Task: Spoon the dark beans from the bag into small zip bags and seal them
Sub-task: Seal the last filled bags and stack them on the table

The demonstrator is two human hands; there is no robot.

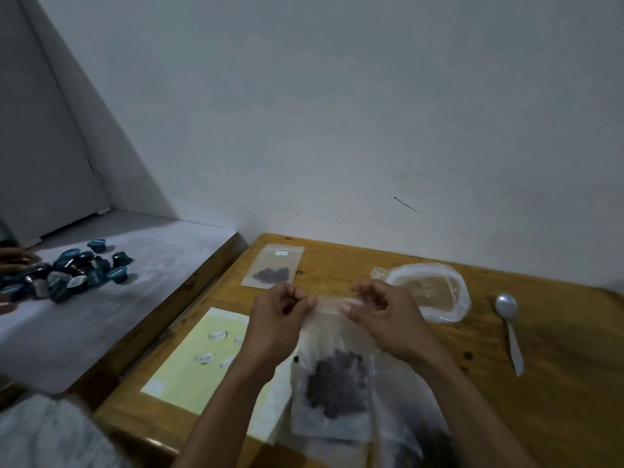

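Occupying the lower right of the frame, a varnished wooden table [557, 417] carries every task item. At lower centre, a pale yellow sheet of paper [189, 363] bears small white labels. Beside it, a small clear zip bag holding dark beans [332, 373] is held up by its top edge: left hand [275, 319] and right hand [388, 315] each pinch that edge with curled fingers. A crumpled clear plastic bag [439, 292] lies right of centre. A second filled zip bag [273, 268] lies behind the hands. A white plastic spoon [510, 329] rests at far right.
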